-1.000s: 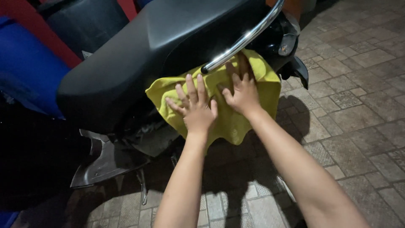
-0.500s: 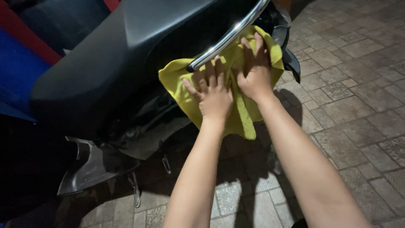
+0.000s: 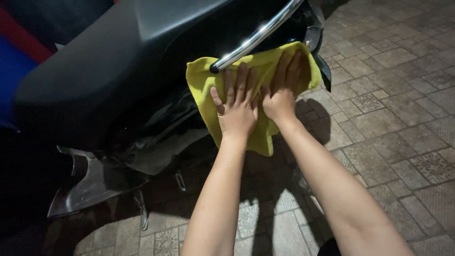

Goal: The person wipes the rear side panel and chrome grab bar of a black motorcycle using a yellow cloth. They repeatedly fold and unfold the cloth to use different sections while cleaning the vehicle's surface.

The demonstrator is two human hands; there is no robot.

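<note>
**Both palms flat on cloth**

Your left hand (image 3: pixel 237 106) and right hand (image 3: pixel 282 90) lie spread, pressing the cloth (image 3: pixel 251 80) onto the scooter panel (image 3: pixel 199 42), just below the rail (image 3: pixel 256 38) at 12 o'clock. Keep palms flat, pressure even; mind the corner hanging at 6 o'clock.

A paved floor (image 3: pixel 393 109) of patterned grey-brown tiles carries a black scooter (image 3: pixel 118 80), which stands on its left part. The scooter's dark shadow falls on the tiles beneath and just right of it.
</note>
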